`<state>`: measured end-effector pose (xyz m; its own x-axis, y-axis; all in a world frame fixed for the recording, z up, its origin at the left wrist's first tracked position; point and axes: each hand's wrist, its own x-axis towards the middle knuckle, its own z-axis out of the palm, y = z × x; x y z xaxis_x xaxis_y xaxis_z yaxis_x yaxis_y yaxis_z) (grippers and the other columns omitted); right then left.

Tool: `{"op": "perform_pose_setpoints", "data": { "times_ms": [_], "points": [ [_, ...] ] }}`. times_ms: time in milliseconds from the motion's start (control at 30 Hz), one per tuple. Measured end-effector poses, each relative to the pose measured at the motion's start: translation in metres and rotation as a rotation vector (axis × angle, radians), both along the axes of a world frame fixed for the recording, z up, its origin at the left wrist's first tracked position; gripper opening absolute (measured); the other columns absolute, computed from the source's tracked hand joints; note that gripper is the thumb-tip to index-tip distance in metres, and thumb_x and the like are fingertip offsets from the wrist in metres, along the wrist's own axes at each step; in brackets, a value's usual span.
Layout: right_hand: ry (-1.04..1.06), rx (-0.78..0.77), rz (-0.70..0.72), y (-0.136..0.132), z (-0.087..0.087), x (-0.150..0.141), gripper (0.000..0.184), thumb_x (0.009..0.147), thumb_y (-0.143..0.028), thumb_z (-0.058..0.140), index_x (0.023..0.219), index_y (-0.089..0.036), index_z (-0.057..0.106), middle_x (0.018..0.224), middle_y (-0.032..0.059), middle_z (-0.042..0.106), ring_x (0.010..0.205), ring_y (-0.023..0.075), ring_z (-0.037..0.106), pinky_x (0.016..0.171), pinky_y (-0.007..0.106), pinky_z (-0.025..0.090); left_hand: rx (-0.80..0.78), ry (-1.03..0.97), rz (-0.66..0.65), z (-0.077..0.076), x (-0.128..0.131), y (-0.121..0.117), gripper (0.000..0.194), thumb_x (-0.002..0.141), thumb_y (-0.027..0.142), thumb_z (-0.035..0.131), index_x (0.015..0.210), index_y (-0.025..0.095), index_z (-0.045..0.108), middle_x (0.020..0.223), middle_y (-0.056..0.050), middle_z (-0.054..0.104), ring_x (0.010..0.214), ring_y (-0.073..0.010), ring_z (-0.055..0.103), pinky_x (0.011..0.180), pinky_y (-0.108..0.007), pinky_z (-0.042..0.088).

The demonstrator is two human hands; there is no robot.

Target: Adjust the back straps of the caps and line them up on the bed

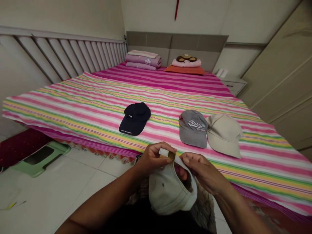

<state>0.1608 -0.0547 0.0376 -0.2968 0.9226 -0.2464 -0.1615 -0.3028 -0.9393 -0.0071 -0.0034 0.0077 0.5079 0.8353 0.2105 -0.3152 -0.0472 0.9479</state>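
In front of my body I hold a pale cap [168, 191] with its back opening turned up. My left hand [154, 159] pinches the end of its adjustment strap [163, 152] near a brass-coloured buckle [171, 156]. My right hand [202, 170] grips the strap's other side, some fingers reaching inside the opening. On the bed beyond lie a navy cap [136, 117], a grey cap [193, 128] with white lettering, and a beige cap [224, 133] touching the grey one.
The bed's striped sheet [85, 107] spreads ahead of me. Folded purple bedding [141, 61] and a pink pillow [186, 63] sit by the headboard [159, 40]. A green stool [40, 159] stands on the tiled floor at left. A white nightstand [234, 85] is at back right.
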Motion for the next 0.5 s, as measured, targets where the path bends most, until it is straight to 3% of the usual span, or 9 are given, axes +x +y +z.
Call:
{"op": "perform_pose_setpoints", "data": {
  "times_ms": [167, 367, 500],
  "points": [
    [0.042, -0.051, -0.060, -0.0001, -0.0031, -0.0022, 0.027, 0.066, -0.035, 0.069, 0.060, -0.014, 0.053, 0.044, -0.0044, 0.052, 0.036, 0.0043, 0.040, 0.039, 0.018, 0.028, -0.025, 0.026, -0.017, 0.0012, 0.0008, 0.0006, 0.024, 0.060, 0.025, 0.072, 0.081, 0.014, 0.067, 0.079, -0.006, 0.061, 0.074, -0.0153, 0.056, 0.063, -0.024, 0.040],
    [0.040, -0.046, -0.053, 0.0017, -0.0007, -0.0052, 0.026, 0.067, -0.033, 0.068, 0.059, -0.014, 0.054, 0.042, -0.0048, 0.051, 0.034, 0.0024, 0.035, 0.036, 0.016, 0.026, -0.084, 0.011, -0.132, 0.0017, 0.0017, 0.0027, 0.025, 0.061, 0.022, 0.071, 0.084, 0.013, 0.066, 0.076, -0.003, 0.058, 0.064, -0.0101, 0.051, 0.059, -0.022, 0.037],
    [0.071, -0.052, -0.061, 0.0039, -0.0028, -0.0039, 0.025, 0.066, -0.033, 0.068, 0.059, -0.015, 0.053, 0.037, -0.0078, 0.046, 0.031, 0.0008, 0.026, 0.034, 0.016, 0.023, -0.127, 0.068, -0.201, -0.0002, -0.0042, 0.0078, 0.033, 0.061, 0.029, 0.072, 0.089, 0.014, 0.065, 0.082, -0.005, 0.059, 0.060, -0.0080, 0.048, 0.056, -0.021, 0.035]
  ]
}}
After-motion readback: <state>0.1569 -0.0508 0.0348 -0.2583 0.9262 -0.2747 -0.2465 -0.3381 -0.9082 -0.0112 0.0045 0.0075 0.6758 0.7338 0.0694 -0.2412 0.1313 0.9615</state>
